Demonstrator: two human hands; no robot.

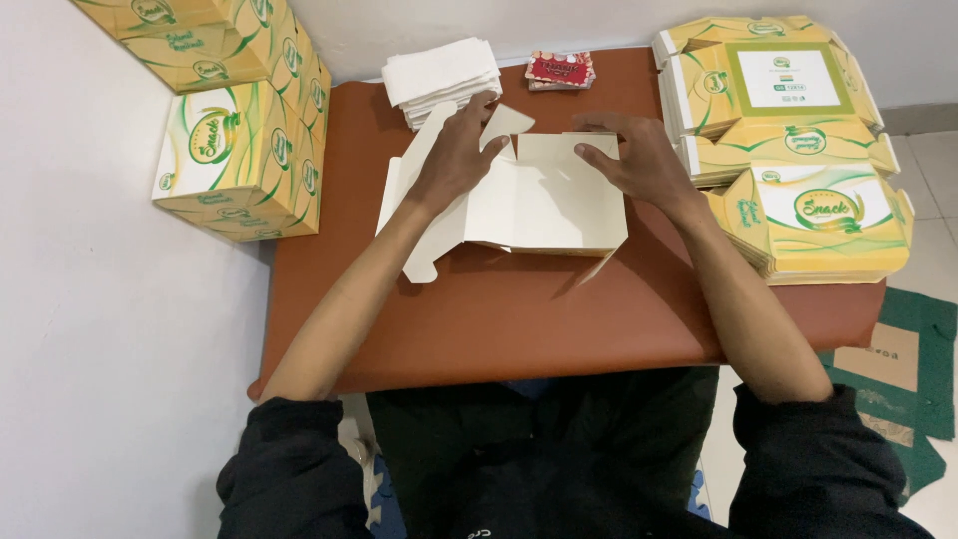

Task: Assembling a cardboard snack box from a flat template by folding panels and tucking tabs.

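A white cardboard box blank, partly folded up with its plain inside facing me, lies in the middle of a brown table. My left hand presses on the blank's left wall and a raised flap. My right hand grips the blank's right wall, fingers curled over its top edge. Both forearms reach in from dark sleeves at the bottom.
A stack of flat yellow-green printed box blanks fills the table's right side. A pile of white paper sheets and a small red packet lie at the far edge. Finished yellow boxes are stacked on the left against the wall.
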